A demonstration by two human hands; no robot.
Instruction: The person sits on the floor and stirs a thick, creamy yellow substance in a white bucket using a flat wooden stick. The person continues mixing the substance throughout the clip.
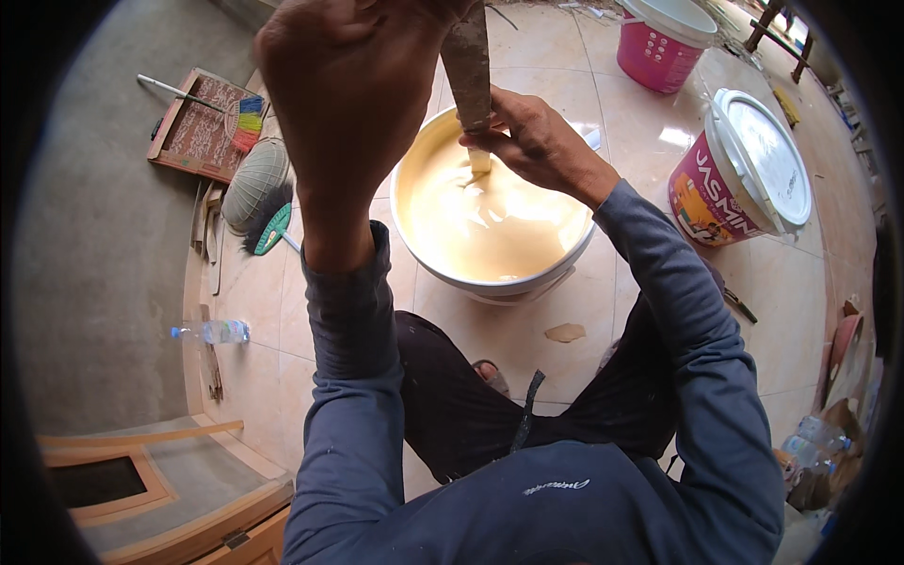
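A bucket (534, 284) of cream-coloured paint (490, 221) stands on the floor in front of me, between my feet and my hands. A flat, paint-smeared wooden stick (468, 71) stands upright in it, its lower end in the paint. My left hand (348, 104) is raised close to the camera, closed round the stick's upper part near the top edge of the view; its fingers are mostly hidden. Lower down, just above the paint, my right hand (541, 141) grips the stick between thumb and fingers.
To the right stands a lidded paint bucket (711, 193); a pink bucket (659, 52) is behind it. Along the left wall are a broom (243, 122), a framed board (193, 132), a round woven thing (256, 186), a green brush (275, 229) and a plastic bottle (215, 331).
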